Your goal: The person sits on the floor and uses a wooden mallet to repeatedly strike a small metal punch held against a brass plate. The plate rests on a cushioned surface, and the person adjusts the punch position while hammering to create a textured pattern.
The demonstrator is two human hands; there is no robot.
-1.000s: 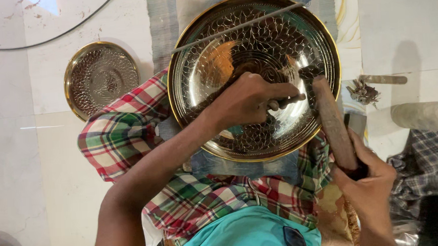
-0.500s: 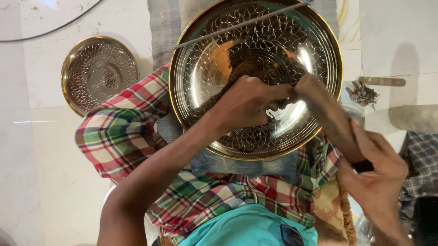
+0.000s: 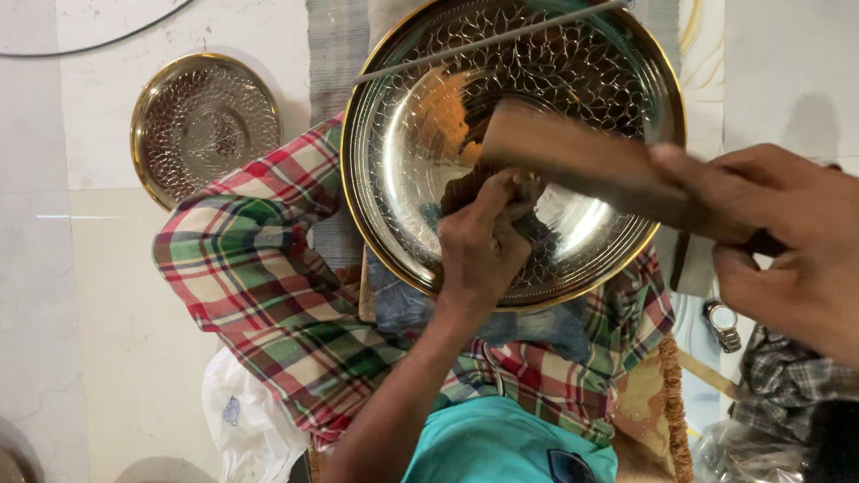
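Metal plate (image 3: 416, 164) under left hand (image 3: 484, 244) pinching small tool; right hand (image 3: 802, 242) gripping wooden mallet (image 3: 582, 160) above.

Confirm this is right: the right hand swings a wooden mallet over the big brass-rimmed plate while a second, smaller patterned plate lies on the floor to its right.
Not quite. The head view shows the smaller patterned plate on the floor to the left of the big brass-rimmed plate, not its right. The rest holds: the right hand swings the wooden mallet over it.
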